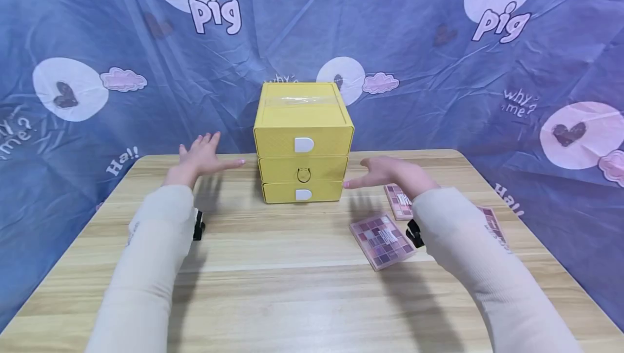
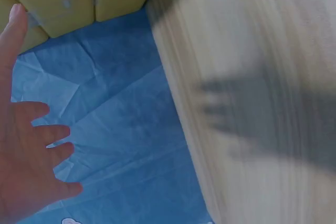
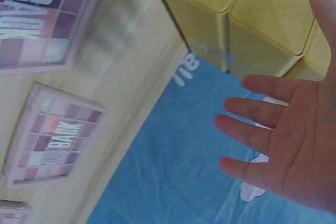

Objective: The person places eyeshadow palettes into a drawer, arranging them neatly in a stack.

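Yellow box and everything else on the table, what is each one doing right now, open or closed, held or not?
yellow drawer box: upright, all three drawers shut, tape across the top.
left hand: fingers spread, holding nothing, beside the box.
right hand: fingers straight, holding nothing, by the box's lower right side.
nearest pink palette: flat on the table, not held.
other palettes: flat, partly hidden by the right arm.

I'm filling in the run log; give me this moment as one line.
left hand: open, left of drawer box, apart | right hand: open, at its right side | palettes: on table

"BACK" on palette (image 3: 47, 140); "pig" on backdrop (image 1: 429, 71)
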A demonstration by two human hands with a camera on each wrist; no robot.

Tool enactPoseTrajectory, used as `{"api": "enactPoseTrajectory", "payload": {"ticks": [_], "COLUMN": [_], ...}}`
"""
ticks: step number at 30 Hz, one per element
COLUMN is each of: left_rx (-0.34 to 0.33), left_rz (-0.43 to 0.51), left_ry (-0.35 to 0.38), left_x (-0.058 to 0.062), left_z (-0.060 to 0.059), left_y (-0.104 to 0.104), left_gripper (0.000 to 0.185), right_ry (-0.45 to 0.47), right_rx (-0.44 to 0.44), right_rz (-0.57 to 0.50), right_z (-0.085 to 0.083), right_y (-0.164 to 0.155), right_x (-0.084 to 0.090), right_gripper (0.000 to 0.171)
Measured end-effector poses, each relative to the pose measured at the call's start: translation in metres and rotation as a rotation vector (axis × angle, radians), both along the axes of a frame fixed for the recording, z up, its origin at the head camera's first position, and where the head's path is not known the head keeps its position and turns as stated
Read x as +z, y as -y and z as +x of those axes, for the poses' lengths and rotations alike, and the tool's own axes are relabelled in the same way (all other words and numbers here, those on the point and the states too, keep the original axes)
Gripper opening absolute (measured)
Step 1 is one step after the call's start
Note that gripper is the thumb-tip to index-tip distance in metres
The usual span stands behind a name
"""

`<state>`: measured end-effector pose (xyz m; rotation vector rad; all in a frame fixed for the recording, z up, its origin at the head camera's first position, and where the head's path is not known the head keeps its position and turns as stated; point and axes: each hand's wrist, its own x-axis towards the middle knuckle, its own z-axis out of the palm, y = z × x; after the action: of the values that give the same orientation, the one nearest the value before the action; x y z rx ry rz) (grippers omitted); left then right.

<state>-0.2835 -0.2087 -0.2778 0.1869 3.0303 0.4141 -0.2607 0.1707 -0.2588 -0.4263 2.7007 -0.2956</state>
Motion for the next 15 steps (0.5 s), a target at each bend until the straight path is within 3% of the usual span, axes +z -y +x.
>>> {"api": "enactPoseTrajectory", "payload": {"ticks": [6, 15], "left_rx": [0.021, 0.071], "left_rz": [0.054, 0.27], "left_ry": [-0.008, -0.053], "left_x": [0.009, 0.022], "left_z": [-0.006, -0.013], "left_y": [0.004, 0.008], "left_gripper": [0.106, 0.099], "right_ry": [0.043, 0.076], "right_rx": [0.033, 0.108], "right_rz": [0.009, -0.06], "right_z": [0.004, 0.0], "right_y": [0.01, 0.027], "right_x": [0.009, 0.018], "right_gripper": [0.095, 0.092]}}
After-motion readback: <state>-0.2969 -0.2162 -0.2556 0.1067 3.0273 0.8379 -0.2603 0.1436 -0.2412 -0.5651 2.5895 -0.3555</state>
